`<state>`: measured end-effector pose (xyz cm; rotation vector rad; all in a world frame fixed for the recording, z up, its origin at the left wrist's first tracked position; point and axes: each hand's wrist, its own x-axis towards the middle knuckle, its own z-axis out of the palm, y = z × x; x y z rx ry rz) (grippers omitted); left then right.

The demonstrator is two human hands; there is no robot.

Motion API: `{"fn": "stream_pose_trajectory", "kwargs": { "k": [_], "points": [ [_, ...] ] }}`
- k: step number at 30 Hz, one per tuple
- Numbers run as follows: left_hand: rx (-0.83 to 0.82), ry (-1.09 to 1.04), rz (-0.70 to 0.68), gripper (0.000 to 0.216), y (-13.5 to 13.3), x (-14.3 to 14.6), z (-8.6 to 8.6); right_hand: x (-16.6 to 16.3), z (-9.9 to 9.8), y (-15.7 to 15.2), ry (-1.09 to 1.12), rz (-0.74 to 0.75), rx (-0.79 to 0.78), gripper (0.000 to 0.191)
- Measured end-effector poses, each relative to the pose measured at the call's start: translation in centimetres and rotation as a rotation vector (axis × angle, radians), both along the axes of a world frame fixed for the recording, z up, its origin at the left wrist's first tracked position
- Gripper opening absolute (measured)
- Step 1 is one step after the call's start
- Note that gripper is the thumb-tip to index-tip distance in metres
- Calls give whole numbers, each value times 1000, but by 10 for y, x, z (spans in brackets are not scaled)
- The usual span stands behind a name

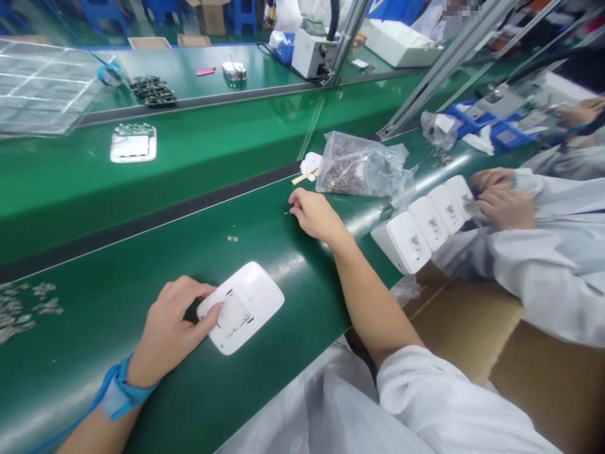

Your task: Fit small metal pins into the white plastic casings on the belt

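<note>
My left hand (170,328), with a blue wrist strap (120,388), grips one end of a white plastic housing (259,291) lying on the green bench. Its thumb rests on top, beside a squarish recess in the housing. Farther forward, my right hand (312,215) is pinched closed on a small metal piece (287,213), of which only a thin bit sticks out past the fingertips. A couple of tiny metal parts (232,239) lie between the two hands. Just past my right hand is a clear bag (357,167) full of small parts.
Small metal parts (19,309) are heaped at the far left. A conveyor belt (198,151) carries an opened unit with a circuit board (133,144). Several white housings (409,239) stand in a row at right, near a co-worker's hands (505,202). A cardboard box (472,328) sits below them.
</note>
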<state>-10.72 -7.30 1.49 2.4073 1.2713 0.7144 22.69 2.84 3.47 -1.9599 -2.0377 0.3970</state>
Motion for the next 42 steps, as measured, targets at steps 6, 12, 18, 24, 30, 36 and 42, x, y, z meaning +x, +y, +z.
{"fn": "stream_pose_trajectory", "kwargs": {
  "k": [6,12,18,24,30,36,42],
  "points": [
    [-2,-20,-9,11,-4,4,5,-30,1,-11,748,205,-65,13],
    [-34,-129,9,12,-5,7,7,-49,14,-30,1066,290,-205,9],
    [168,-369,134,31,-17,25,15,-83,39,-71,963,626,-93,5],
    [231,-483,-10,21,-24,36,10,-98,40,-86,971,713,-98,10],
    [178,-513,-55,26,-23,32,4,-98,28,-83,1111,677,-186,13],
    [166,-558,-30,18,-26,33,4,-100,27,-85,1227,590,-275,21],
    [80,-625,-1,12,-28,33,1,-99,28,-83,1162,618,-195,16]
  ]
}}
